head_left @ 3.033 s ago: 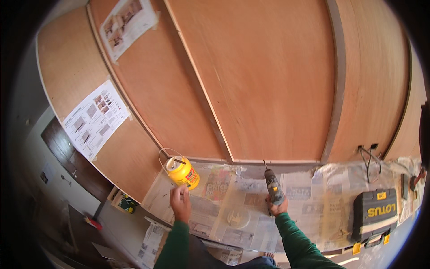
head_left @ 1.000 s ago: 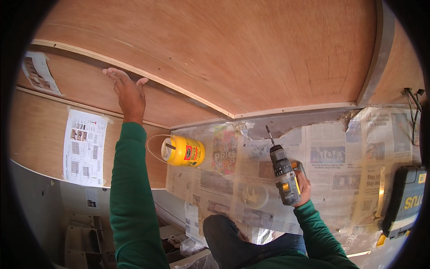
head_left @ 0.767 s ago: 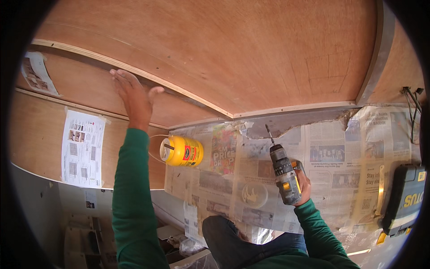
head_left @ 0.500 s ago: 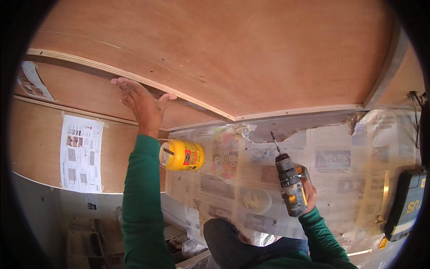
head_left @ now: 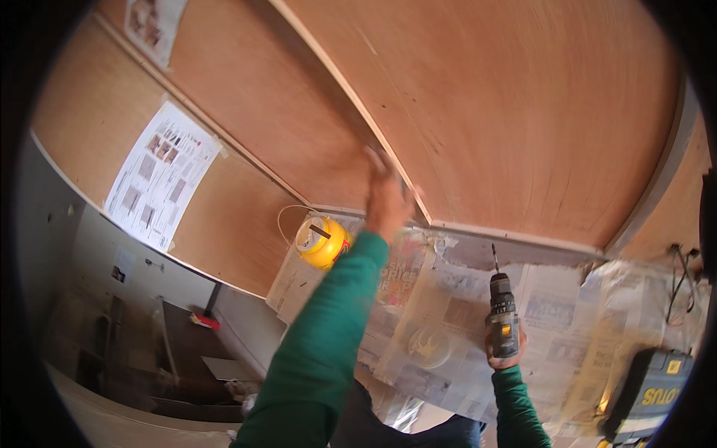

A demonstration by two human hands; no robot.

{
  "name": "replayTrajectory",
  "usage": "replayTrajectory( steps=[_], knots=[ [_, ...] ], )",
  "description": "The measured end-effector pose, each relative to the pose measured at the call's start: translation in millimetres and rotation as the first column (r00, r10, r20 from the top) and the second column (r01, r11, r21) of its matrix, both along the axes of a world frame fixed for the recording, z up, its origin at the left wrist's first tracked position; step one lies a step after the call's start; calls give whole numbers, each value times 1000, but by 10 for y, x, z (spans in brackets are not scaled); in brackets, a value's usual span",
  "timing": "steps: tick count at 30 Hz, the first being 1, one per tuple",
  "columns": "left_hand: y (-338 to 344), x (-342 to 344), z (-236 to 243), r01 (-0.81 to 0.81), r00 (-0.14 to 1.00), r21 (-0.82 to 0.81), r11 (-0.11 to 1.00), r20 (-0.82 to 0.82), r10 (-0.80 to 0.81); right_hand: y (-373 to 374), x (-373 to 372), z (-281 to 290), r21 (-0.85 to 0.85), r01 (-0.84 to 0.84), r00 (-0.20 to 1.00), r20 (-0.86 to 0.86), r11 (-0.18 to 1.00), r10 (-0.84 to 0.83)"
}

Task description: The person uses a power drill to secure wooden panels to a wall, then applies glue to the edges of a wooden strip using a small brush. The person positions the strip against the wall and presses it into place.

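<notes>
My left hand (head_left: 386,196), blurred by motion, is at the thin wooden batten (head_left: 351,93) on the plywood panels, low near their bottom edge, fingers upward and thumb apart; whether it touches the batten is unclear. My right hand (head_left: 508,361) grips a black, grey and yellow cordless drill (head_left: 502,313), its bit pointing up toward the bottom rail (head_left: 523,243). A yellow tub (head_left: 321,248) with a wire handle and a dark stick across its top stands beside my left forearm, on newspaper sheets (head_left: 470,299) covering the ledge below the panels.
Printed drawing sheets (head_left: 160,172) are taped to the left panels. At right lie a black and yellow tool case (head_left: 642,392) and dark cables (head_left: 680,280) near the wall. Lower left, past the panel's edge, are a dark board (head_left: 194,355) and a small red item (head_left: 205,321).
My left hand has moved right and down along the batten. My right hand still grips the drill, now seen pointing more straight up. The view has turned, tilting the panels.
</notes>
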State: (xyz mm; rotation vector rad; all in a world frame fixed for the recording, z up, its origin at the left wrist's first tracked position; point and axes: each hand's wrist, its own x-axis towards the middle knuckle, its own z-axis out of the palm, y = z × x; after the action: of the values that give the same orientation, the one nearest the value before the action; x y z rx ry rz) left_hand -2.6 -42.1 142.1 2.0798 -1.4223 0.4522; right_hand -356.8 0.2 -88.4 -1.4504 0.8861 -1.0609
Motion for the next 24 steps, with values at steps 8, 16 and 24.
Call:
replayTrajectory(
  steps=[8,16,24],
  knots=[
    [1511,-880,-1050,301,938,438,847,-295,-181,38,51,202,171,-146,957,275,974,94],
    [2548,-896,-1149,175,864,81,981,-491,-113,10,10,18,-119,-27,999,17,993,29],
    [3233,-1117,-1676,-144,768,-8,990,-632,107,66,-26,88,16,-12,993,117,1000,10]
  ],
)
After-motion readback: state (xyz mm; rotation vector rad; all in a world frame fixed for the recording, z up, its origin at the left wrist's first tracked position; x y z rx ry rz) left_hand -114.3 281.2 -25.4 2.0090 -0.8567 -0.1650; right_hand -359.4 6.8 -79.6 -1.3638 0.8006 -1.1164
